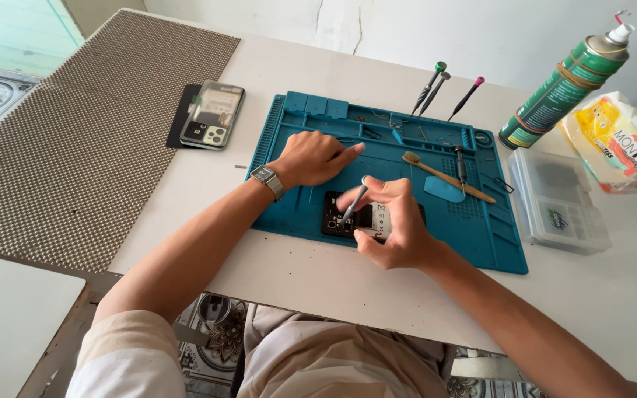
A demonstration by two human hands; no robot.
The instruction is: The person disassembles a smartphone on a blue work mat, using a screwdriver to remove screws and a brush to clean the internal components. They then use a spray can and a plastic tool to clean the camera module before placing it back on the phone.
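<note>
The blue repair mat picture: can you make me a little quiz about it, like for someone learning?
1. True or false: the right hand holds a screwdriver over the opened phone.
2. What lies on the blue mat beside the blue pick: A spoon, B bamboo toothbrush, C pencil?
3. What does the left hand wear at the wrist?

Key: 1 true; 2 B; 3 a wristwatch.

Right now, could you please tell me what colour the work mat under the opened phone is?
The work mat is teal blue, seen best in the head view.
</note>
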